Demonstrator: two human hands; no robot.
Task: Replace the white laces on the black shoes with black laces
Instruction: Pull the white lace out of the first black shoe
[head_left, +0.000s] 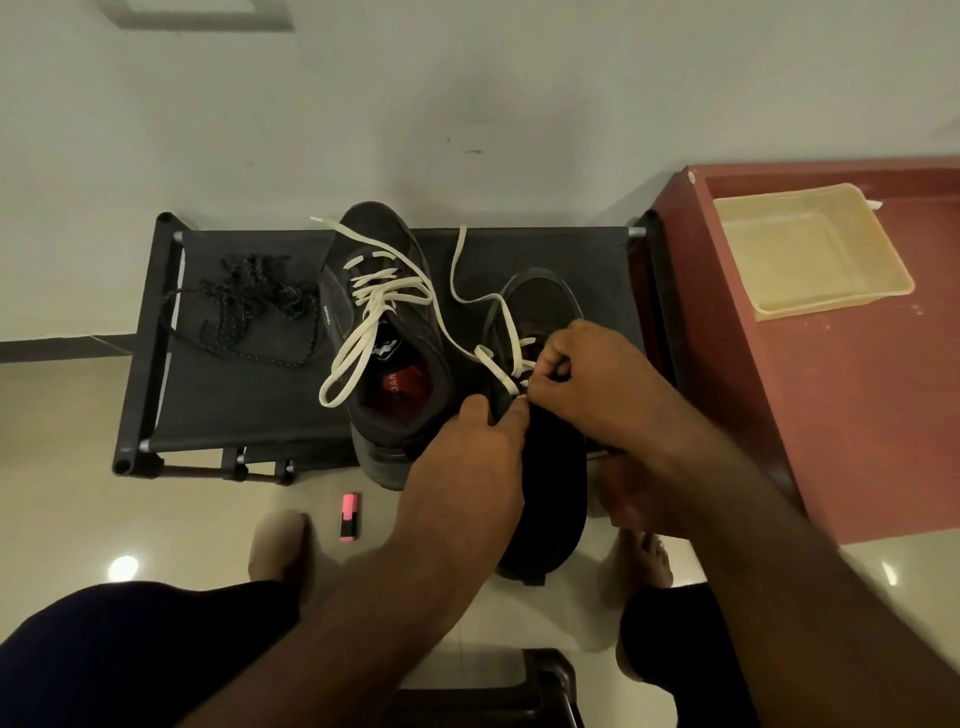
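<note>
Where the black laces (249, 306) lie in a loose tangle on the cloth top of a low black rack (208, 405), they sit well to the left of both hands' fingers, and nothing touches them. Between that tangle and the fingers stands the first shoe (384, 415), black, with its toe pointing away. Its white lace (363, 322) is threaded through the eyelets, with long loops spilling over its left side. On the floor just beside the left forearm lies a pink highlighter (350, 517).

The left hand (467, 452) reaches in from below. Its fingers (480, 410) are curled, and together with the thumb they grip the edge of the second shoe (545, 483) at its opening. This shoe is black too; its toe rests on the rack and its heel hangs off the near edge.

Just to the right, nearly touching the left fingertips, the right hand (576, 374) is closed tight. Its fingers (550, 358) pinch the second white lace (467, 291) close to the upper eyelets, though which eyelet cannot be told. From the pinch the lace runs slack up and away across the rack toward the far rail.

Well to the right of the right-hand fingers stands a red-brown table (831, 415). A pale shallow tray (883, 270) sits on it.
</note>
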